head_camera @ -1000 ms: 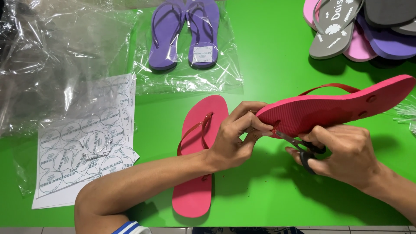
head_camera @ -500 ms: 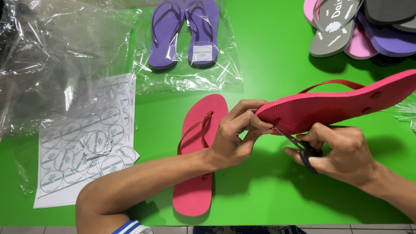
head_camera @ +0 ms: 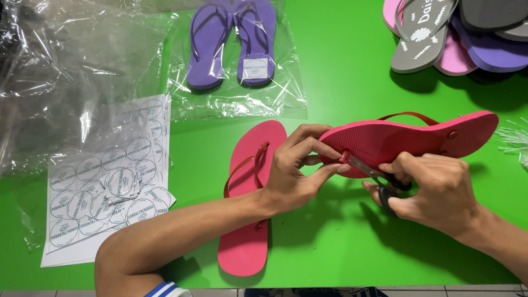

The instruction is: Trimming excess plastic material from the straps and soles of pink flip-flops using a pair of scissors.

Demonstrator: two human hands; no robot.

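Pink foam flip-flop sandal (head_camera: 407, 140), seemingly light and bendable, hovering sole-up above the green table (head_camera: 341, 82), the left hand (head_camera: 294, 170) pinching its toe end, the right hand (head_camera: 434, 190) closing around black-handled scissors (head_camera: 379, 179) touching the sole.

We find open green bench (head_camera: 352, 82) between the bagged purple pair (head_camera: 231, 44) and the heap of flip-flops (head_camera: 456, 38) at far right. Another bare strip runs along the near edge under the right hand (head_camera: 434, 190). The centre is blocked: the lifted pink flip-flop (head_camera: 407, 137), the left hand (head_camera: 291, 170) and the flat pink flip-flop (head_camera: 250, 203) sit close together. Left side is crowded by the sticker sheet (head_camera: 104, 181) and loose clear bags (head_camera: 71, 77).
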